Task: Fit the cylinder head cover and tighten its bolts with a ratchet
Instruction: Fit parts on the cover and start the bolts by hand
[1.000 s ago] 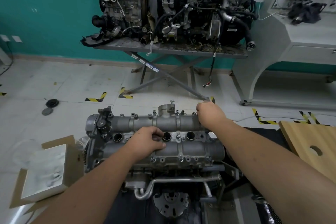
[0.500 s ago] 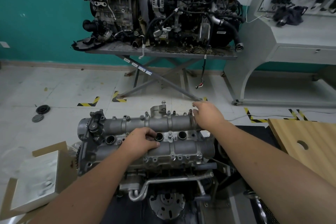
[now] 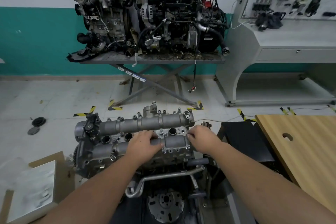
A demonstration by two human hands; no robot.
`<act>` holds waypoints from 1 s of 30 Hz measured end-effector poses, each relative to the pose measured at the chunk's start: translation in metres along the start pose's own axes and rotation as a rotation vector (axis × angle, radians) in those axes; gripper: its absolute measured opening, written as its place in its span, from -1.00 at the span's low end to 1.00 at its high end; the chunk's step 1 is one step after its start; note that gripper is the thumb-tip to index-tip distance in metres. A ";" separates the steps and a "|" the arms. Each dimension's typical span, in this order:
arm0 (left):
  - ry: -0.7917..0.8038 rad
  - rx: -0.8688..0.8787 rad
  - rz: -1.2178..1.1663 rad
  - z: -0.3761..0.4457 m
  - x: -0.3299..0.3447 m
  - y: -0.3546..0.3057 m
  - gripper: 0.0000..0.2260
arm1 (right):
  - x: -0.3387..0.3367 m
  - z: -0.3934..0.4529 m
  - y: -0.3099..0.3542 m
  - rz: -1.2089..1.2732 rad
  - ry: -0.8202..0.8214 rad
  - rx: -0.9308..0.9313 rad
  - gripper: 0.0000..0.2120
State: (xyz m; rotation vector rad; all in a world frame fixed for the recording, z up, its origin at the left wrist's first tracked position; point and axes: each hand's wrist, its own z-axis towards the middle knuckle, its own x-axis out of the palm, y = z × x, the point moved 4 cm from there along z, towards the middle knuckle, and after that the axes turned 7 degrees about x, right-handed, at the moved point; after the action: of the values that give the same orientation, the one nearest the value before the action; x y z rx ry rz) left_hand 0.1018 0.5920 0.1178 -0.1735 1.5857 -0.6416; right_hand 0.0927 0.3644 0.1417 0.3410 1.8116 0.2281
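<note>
The grey aluminium cylinder head cover (image 3: 145,123) lies on top of the engine in front of me, with several bolts standing in its flanges and spark plug holes down its middle. My left hand (image 3: 143,144) grips the cover's near tube, fingers curled over the top and thumb on the front. At the cover's right end, between the two tubes, my right hand (image 3: 201,138) pinches a small bolt with its fingertips. The bolt is mostly hidden by the fingers. No ratchet is in view.
A wooden board (image 3: 300,143) with a hole lies to the right. A white box on cardboard (image 3: 34,191) sits at the left. Beyond, a second engine (image 3: 149,16) stands on a scissor lift table, with a grey training console (image 3: 283,45) to its right. Two round parts (image 3: 36,125) lie on the floor.
My right hand came back from the cover's far right corner to its right end between the tubes. My left hand slid right along the near tube. My head has tilted up.
</note>
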 end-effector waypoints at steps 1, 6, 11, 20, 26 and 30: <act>0.016 0.010 0.013 0.000 0.001 0.001 -0.65 | 0.004 -0.001 0.001 -0.001 0.026 0.007 -0.68; 0.049 0.051 0.086 -0.005 0.007 0.004 -0.58 | 0.008 -0.003 0.006 0.015 0.055 0.078 -0.65; 0.077 0.066 0.127 -0.005 0.008 0.004 -0.58 | 0.006 -0.002 0.009 -0.065 0.093 0.081 -0.73; 0.080 0.085 0.222 0.001 0.010 -0.001 -0.71 | 0.017 0.004 0.001 -0.028 0.033 0.107 -0.72; -0.080 0.224 0.327 0.017 0.006 -0.045 -0.76 | 0.014 -0.021 -0.019 0.058 0.004 -0.066 -0.63; -0.071 0.332 0.326 0.028 0.025 -0.101 -0.75 | -0.005 -0.046 -0.053 0.127 -0.053 0.001 -0.63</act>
State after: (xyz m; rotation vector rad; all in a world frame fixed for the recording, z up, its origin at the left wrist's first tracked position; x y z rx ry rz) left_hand 0.0985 0.4884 0.1459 0.3002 1.3775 -0.6235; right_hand 0.0439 0.3144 0.1406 0.4597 1.7398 0.3041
